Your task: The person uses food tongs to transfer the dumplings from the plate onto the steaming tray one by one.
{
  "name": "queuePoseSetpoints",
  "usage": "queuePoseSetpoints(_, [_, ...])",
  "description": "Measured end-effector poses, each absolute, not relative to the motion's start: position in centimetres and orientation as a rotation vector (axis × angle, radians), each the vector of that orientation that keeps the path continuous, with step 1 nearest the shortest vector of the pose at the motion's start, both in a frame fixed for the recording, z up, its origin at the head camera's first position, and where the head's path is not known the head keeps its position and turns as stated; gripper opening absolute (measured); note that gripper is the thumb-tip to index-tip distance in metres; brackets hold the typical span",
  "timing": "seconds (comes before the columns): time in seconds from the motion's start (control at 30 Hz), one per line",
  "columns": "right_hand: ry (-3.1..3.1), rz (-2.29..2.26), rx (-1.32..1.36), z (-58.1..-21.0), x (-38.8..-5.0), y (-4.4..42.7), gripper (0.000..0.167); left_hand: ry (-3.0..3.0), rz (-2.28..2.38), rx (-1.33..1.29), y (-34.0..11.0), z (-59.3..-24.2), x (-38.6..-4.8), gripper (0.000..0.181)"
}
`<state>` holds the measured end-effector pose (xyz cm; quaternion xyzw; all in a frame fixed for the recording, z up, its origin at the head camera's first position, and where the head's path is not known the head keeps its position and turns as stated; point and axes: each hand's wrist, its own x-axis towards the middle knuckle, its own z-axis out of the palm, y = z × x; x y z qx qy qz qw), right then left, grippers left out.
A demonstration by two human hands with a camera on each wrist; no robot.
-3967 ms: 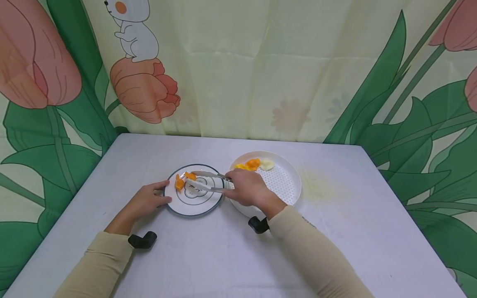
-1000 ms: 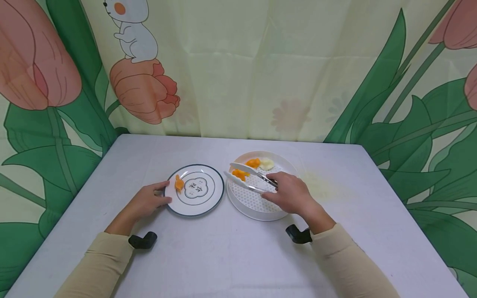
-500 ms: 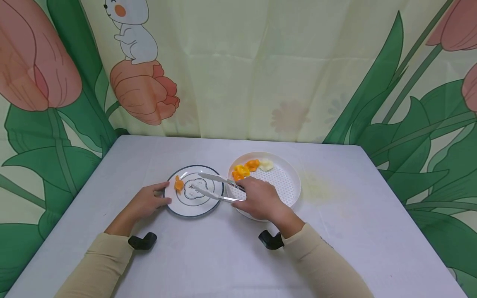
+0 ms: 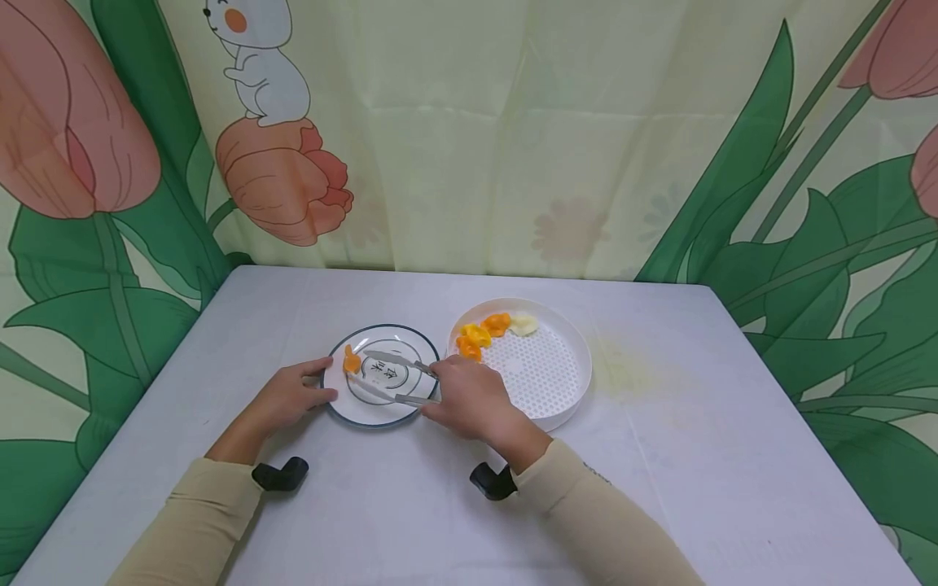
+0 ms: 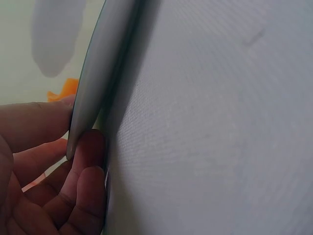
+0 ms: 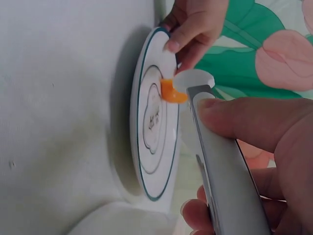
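A white plate with a dark rim stands on the left of the table. My left hand pinches its left edge, the thumb on top and fingers underneath, as the left wrist view shows. One small orange piece lies on the plate near that hand. Tongs with pale tips are gripped in my right hand, which comes in from the right. Their two arms are spread over the plate, tips close to the orange piece. Whether the tips touch it, I cannot tell.
Right of the plate is a round white tray with a perforated floor. Along its far left side lie an orange piece, a yellow piece, another orange piece and a pale piece. A printed curtain hangs behind the table.
One of two orange pieces on the plate was moved into the tray with the tongs. The right hand and tongs then swung left, back over the plate. The left hand stayed put.
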<state>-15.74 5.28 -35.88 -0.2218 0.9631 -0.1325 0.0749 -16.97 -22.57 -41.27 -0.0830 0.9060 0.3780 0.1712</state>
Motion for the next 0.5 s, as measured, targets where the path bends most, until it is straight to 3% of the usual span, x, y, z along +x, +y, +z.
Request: queuePoseSetpoints(0.5, [2.877, -0.429, -0.61, -36.9, -15.9, 3.6, 0.047, 2.568, 1.077, -0.248, -22.6, -41.5, -17.1, 0.074])
